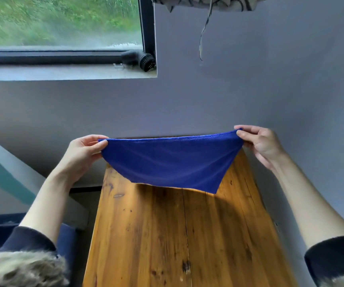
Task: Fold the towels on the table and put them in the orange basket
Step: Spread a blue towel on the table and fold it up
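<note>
While both hands pinch the towel top corners, left hand, right hand, above the bench; cloth looks light, limp; corners suit gripping.

- Two bare forearms end in the left hand and the right hand.
- Each arm wears a dark navy sleeve, pushed up near the elbow.
- Shaggy grey-tan fur trim lies just below the left sleeve's cuff.
</note>
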A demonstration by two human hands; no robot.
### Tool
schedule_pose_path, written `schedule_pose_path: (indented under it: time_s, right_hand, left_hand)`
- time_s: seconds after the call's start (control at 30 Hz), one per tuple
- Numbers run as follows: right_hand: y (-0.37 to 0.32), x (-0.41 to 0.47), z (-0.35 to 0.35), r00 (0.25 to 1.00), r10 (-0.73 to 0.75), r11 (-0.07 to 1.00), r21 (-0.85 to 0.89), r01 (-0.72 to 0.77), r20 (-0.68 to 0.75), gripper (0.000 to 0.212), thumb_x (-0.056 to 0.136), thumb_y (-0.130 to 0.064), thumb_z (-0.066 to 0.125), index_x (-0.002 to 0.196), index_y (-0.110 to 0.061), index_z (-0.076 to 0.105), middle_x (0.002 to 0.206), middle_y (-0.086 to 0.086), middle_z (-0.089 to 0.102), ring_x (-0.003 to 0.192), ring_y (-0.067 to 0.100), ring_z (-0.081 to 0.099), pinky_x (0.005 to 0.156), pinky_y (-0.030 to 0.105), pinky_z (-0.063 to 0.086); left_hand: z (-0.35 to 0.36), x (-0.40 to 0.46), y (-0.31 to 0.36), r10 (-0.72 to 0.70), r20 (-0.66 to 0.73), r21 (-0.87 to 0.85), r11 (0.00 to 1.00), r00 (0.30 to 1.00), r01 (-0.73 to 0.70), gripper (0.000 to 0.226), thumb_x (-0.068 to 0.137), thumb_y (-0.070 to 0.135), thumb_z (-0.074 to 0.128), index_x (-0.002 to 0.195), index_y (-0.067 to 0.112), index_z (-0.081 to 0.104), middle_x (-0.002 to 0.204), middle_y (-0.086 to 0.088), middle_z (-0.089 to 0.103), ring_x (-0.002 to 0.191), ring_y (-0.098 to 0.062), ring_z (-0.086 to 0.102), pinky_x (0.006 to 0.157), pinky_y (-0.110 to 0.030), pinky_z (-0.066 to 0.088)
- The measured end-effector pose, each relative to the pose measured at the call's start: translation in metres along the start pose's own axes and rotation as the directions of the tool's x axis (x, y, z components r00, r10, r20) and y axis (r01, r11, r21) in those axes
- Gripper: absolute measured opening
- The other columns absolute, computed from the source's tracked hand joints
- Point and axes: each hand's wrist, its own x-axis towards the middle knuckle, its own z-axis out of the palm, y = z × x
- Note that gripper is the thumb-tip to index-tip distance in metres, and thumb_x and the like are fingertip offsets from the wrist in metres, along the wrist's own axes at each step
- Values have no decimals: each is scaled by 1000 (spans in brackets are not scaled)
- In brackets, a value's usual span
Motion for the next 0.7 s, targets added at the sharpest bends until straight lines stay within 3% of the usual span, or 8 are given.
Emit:
schedule_pose_path:
  time_s: [0.1, 0.27, 0.4, 0.57, 0.7]
  right_hand:
    - [6, 13, 8, 998, 12, 996, -89, -18, -69, 16, 88, 0, 57, 80, -11, 66, 78, 3, 63, 73, 11, 59, 68, 17, 52]
    - [16, 39, 24, 978, 6, 981, -186, -46, -210, 10, 89, -2, 56, 92, -7, 64, 84, 5, 63, 84, 19, 59, 82, 34, 51]
    - [3, 49, 27, 970, -44, 995, -98, 20, -241, 16, 90, -2, 55, 83, -14, 62, 81, 3, 63, 74, 13, 60, 63, 22, 51]
    - [-16, 38, 22, 969, -123, 990, 46, 135, -216, 22, 89, 3, 54, 80, -15, 64, 81, 3, 63, 76, 13, 61, 76, 22, 54]
    - [-5, 12, 4, 978, -140, 988, 37, 148, -156, 20, 88, 0, 56, 84, -17, 66, 86, 2, 66, 80, 11, 64, 72, 17, 53]
  left_hand:
    - [4, 6, -2, 1, -49, 5, 1000, 999, -1, 11, 91, 5, 56, 89, 10, 66, 72, 4, 72, 68, -5, 65, 63, -15, 54]
    - [17, 21, 5, 8, -98, -15, 1000, 995, -10, 14, 91, 5, 56, 84, 14, 65, 72, 3, 70, 68, -7, 63, 68, -19, 55]
    - [23, 28, 15, 68, -167, -75, 994, 984, -82, 14, 91, 7, 57, 86, 17, 65, 85, -2, 66, 75, -8, 62, 77, -22, 54]
    - [21, 19, 26, 168, -169, -54, 982, 971, -180, 15, 91, 6, 56, 90, 17, 66, 86, -1, 68, 81, -10, 62, 83, -24, 55]
    - [14, -4, 11, 173, -84, -7, 985, 981, -174, 15, 90, 9, 58, 94, 21, 68, 82, 8, 74, 82, -5, 65, 78, -17, 54]
